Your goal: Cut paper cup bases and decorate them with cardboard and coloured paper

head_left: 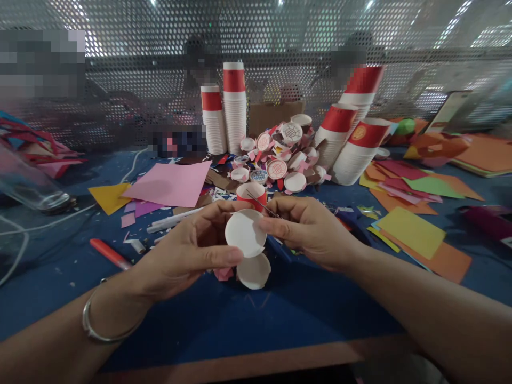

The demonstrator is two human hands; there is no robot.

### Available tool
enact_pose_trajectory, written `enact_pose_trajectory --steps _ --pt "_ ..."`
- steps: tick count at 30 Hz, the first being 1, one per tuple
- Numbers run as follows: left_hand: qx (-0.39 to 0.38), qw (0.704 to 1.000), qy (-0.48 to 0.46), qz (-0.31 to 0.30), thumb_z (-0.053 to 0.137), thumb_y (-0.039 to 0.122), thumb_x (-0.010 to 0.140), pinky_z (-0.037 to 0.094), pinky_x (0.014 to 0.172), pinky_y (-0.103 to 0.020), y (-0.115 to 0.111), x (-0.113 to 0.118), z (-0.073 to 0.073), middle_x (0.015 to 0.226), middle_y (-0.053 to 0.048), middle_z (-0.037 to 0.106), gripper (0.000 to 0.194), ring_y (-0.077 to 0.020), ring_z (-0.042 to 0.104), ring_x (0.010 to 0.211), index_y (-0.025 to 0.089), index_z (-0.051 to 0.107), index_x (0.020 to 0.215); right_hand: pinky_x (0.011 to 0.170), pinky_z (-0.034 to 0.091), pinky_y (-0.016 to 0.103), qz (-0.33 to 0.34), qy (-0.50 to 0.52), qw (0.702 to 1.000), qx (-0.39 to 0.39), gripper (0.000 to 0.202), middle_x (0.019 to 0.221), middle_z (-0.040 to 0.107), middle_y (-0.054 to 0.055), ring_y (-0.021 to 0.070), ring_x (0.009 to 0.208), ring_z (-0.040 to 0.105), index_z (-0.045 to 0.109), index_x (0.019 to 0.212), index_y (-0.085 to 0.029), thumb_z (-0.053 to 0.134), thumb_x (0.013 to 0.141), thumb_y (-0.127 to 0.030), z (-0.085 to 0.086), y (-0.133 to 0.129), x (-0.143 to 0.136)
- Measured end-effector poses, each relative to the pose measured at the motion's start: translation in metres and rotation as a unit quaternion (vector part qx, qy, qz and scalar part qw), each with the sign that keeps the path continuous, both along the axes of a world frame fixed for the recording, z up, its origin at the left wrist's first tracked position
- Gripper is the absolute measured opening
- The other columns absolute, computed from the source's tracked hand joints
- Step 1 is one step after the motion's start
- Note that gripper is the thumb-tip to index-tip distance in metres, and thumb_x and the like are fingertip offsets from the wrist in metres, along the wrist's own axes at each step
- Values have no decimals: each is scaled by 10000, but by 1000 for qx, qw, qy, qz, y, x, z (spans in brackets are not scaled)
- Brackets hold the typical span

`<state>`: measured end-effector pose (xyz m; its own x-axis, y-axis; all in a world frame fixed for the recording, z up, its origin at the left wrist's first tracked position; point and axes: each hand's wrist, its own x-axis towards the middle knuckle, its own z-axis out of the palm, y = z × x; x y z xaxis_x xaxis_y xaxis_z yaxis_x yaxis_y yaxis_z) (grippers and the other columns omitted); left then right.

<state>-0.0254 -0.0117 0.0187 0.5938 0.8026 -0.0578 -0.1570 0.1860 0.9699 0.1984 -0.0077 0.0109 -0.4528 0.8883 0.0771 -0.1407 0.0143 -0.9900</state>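
My left hand is closed on a round white paper disc, thumb in front and fingers behind it. At the disc's right edge is my right hand, its thumb touching or almost touching the paper. A thin, pointed metal tool sticks out of my right fingers toward the upper left; its exact kind does not show. Below the held disc, a second white disc lies over the table, partly covered by the first. Just behind my hands stands a red-banded paper cup, with crumpled pink paper nearer me.
Behind are a heap of cut cup bottoms and tall cup stacks, some leaning. Coloured paper lies left and right. A red-handled tool and a clear jar are at left.
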Motion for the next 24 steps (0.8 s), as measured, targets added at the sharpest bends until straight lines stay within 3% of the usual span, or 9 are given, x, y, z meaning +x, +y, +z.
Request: enact_pose_trajectory --steps 5,10,15,18,24 --pt "64 998 25 2 871 41 685 618 672 -202 1 3 0 1012 -23 729 568 -153 707 822 269 723 1184 408 203 213 9 11 1000 -3 394 599 435 -87 36 472 275 622 796 -155 852 780 -475 1 -1 1" --pt "143 988 55 9 888 80 678 612 687 -204 1 4 -1 1005 -23 722 533 -161 706 848 243 691 1146 425 228 217 11 5 1000 0 384 592 419 -89 47 483 305 637 793 -164 856 771 -478 0 -2 1" --pt "216 971 93 39 867 120 733 620 693 -239 4 -1 -6 999 -20 733 475 -185 732 867 247 594 1100 459 259 229 -2 -18 998 62 383 605 415 -81 61 510 338 635 799 -170 797 832 -515 -2 0 3" --pt "246 960 106 76 859 111 735 629 739 -252 9 -3 -10 1037 -14 735 494 -178 741 883 252 572 1111 510 317 233 -6 -72 992 107 393 670 485 -46 85 589 415 631 799 -168 730 893 -536 -3 0 5" --pt "265 949 144 94 868 103 715 628 760 -261 19 -6 -19 1014 -11 730 510 -179 733 892 230 557 1098 567 354 258 -4 -223 958 180 417 773 593 4 124 671 494 681 874 -171 613 964 -573 -4 -5 6"
